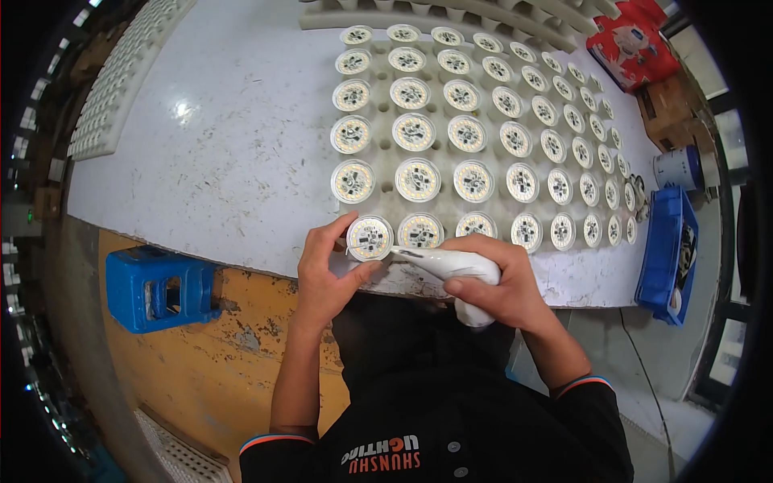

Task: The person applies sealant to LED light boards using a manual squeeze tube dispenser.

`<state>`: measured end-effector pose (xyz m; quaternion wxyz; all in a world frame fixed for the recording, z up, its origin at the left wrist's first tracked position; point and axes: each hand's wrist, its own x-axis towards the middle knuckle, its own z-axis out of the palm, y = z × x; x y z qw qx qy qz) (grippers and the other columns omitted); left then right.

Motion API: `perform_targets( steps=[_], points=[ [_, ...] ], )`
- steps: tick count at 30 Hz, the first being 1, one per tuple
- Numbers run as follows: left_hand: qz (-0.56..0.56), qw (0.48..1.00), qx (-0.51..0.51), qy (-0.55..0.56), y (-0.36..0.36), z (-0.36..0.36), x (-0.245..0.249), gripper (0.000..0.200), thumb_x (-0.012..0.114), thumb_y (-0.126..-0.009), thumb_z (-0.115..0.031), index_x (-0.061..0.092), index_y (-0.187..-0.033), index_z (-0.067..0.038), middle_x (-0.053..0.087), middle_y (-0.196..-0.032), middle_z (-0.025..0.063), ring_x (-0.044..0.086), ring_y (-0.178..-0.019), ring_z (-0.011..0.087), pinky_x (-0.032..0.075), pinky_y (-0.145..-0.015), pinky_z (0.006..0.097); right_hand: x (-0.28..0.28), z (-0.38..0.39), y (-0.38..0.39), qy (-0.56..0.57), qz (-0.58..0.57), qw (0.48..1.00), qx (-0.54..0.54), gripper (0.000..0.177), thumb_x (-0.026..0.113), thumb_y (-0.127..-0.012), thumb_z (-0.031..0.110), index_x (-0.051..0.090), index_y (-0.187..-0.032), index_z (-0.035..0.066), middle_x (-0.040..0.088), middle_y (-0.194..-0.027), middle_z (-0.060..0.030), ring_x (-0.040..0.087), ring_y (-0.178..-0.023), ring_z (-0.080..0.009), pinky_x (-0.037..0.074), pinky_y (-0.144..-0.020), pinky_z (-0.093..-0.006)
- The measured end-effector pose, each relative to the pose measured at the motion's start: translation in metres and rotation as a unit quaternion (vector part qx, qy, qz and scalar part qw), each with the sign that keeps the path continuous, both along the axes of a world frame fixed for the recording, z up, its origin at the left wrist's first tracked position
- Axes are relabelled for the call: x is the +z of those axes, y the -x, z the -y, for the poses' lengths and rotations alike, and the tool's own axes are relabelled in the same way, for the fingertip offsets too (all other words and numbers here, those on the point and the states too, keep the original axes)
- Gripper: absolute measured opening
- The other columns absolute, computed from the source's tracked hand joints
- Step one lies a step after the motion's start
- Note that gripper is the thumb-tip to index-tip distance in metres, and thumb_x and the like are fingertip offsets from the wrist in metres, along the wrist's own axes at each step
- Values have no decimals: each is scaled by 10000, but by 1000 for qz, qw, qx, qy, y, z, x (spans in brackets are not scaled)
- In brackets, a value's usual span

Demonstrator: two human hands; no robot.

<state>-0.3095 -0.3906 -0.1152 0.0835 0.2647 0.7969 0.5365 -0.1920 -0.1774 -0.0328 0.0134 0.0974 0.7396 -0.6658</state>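
Note:
My left hand (328,259) has its thumb and fingers round the rim of a round LED lamp (369,239) at the near left corner of a tray. In my right hand (511,286) is a white squeeze bag (451,264), its narrow tip touching or very near the right edge of that lamp. Rows of similar lamps, with chips and dotted LEDs facing up, stand in the grey foam tray (385,149). Just right of the held lamp is another lamp (420,232); the bag and my right hand partly cover the front row.
A white tray (121,92) lies at the table's far left, and another foam rack (362,18) at the back. To the right are a blue bin (662,258), a blue-white tub (678,169), a cardboard box (664,113) and a red bag (632,44). A blue stool (153,290) stands left.

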Motion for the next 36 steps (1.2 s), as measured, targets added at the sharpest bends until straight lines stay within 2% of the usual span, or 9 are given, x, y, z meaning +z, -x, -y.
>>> perform_targets(
  steps=[5,9,13,16,19,25,31,34,36],
  points=[
    [30,991,37,-124,11,9,-7,474,740,-768,-79,597,-1219,-47,615,-1140,78,586,-952,182,482,-817,315,21,-11,3,-50,1,999,-16,362,780,-800,114,663,-1127,14,686,-1002,-69,633,-866,-119,506,-748,-271],
    [45,993,98,-47,37,3,10,274,712,-805,-63,652,-1070,-34,631,-1089,59,587,-939,162,476,-794,318,36,-16,7,-170,-39,984,-15,351,781,-766,90,683,-1096,19,691,-978,-85,647,-858,-142,506,-753,-276],
    [-70,996,32,45,60,-10,26,195,728,-797,-92,656,-976,-62,626,-1091,59,588,-977,202,481,-798,337,38,-18,18,-243,-55,967,-43,343,772,-759,86,688,-1085,17,696,-971,-97,653,-857,-158,506,-755,-287],
    [-86,993,-20,73,69,-13,27,188,727,-781,-75,649,-949,-43,627,-1115,71,589,-999,193,470,-797,316,32,-22,21,-244,-65,966,-46,349,770,-759,93,683,-1087,9,699,-998,-108,658,-868,-172,510,-769,-304],
    [-69,993,-32,90,74,-14,30,149,714,-798,-75,635,-919,-37,627,-1114,70,589,-991,198,472,-802,320,27,-25,21,-240,-47,969,-38,362,749,-773,123,678,-1119,42,705,-1018,-128,686,-863,-249,530,-774,-345],
    [-186,980,-48,53,78,-24,26,113,639,-883,-84,578,-945,-12,636,-996,99,617,-891,257,501,-760,372,16,-28,23,-241,-75,967,-30,361,741,-788,152,675,-1128,47,703,-1035,-136,687,-879,-263,532,-778,-351],
    [-153,984,11,91,88,-39,19,117,611,-926,-109,557,-975,-17,643,-867,112,631,-705,280,508,-636,363,14,-26,25,-242,-75,967,-17,347,728,-810,185,676,-1129,58,704,-1040,-127,689,-885,-261,534,-774,-348],
    [-114,988,38,94,89,-41,17,122,616,-925,-118,555,-969,-22,649,-862,95,640,-717,253,507,-633,359,15,-26,25,-236,-72,969,-19,342,729,-813,193,677,-1122,56,704,-1043,-127,689,-887,-260,534,-776,-345],
    [11,994,46,95,91,-35,23,139,621,-922,-122,564,-1005,-26,662,-906,90,645,-748,235,512,-662,348,17,-26,23,-233,-71,970,-21,343,738,-808,186,677,-1118,54,704,-1045,-126,689,-892,-262,534,-780,-345]
  ],
)
